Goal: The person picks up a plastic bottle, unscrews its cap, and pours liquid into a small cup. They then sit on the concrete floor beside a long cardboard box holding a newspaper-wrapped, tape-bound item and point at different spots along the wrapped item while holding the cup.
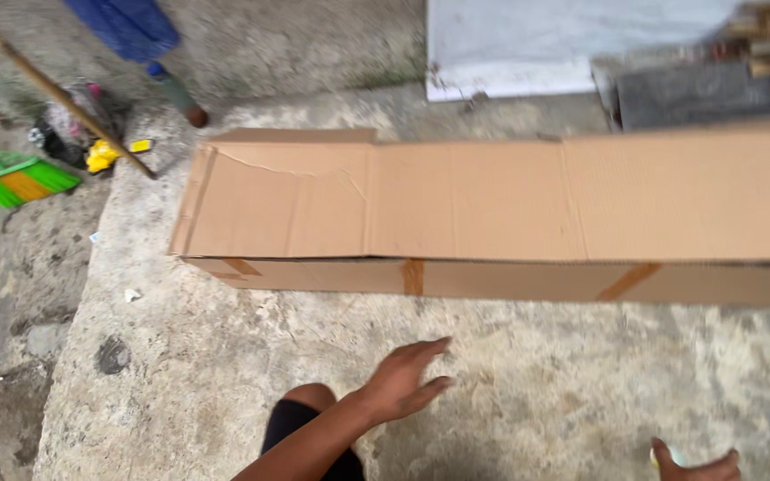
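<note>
My right hand (695,463) sits at five o'clock, cut off by the bottom edge; its fingers curl around something small and pale that I cannot identify, so I cannot tell how firm that grip is. My left hand (405,380) hovers at six o'clock above the concrete slab (180,392), fingers spread apart and flat, gripping nothing, pointing toward the box (492,214) and near it without touching. My knee (300,419) shows just below that wrist. The box lies long and low across the slab from nine to three o'clock, closed, taped along its near side, top flap creased at its left end; its contents are hidden. Farther off at ten o'clock lie a green brush (21,177), a stick (55,93) and a yellow thing (102,157). At one o'clock rests a white sheet (528,44).
</note>
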